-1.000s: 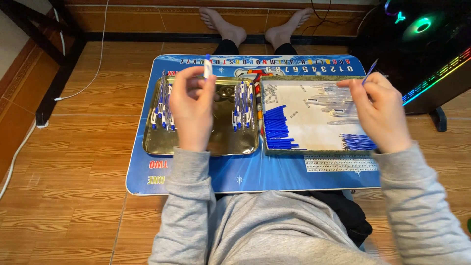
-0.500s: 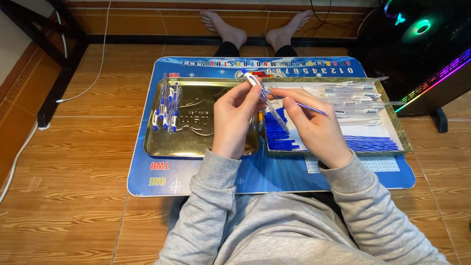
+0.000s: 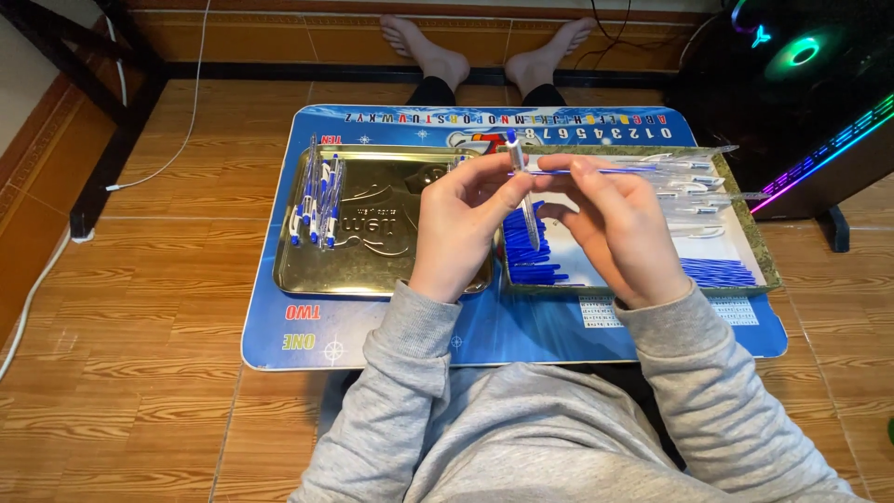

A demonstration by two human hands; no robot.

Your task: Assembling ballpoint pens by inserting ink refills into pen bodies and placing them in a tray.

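Note:
My left hand (image 3: 458,219) holds a clear pen barrel (image 3: 523,197) upright, blue tip up, over the gap between two trays. My right hand (image 3: 622,224) pinches a thin blue refill (image 3: 615,170) lying sideways, its end close to the barrel. Below the hands a gold metal tray (image 3: 372,270) carries a row of finished blue-and-white pens (image 3: 315,200) at its left. A white tray (image 3: 736,244) on the right holds blue refills (image 3: 521,256) and clear barrels (image 3: 698,177).
Both trays rest on a blue play mat (image 3: 391,326) on a wooden floor. My bare feet (image 3: 484,51) lie beyond the mat. A computer case with coloured lights (image 3: 801,84) stands at the right, a black table leg (image 3: 102,158) and cable at the left.
The hands came together from apart: the left left the gold tray with the barrel, the right carried a refill in from the white tray. Both are now raised and closer to me.

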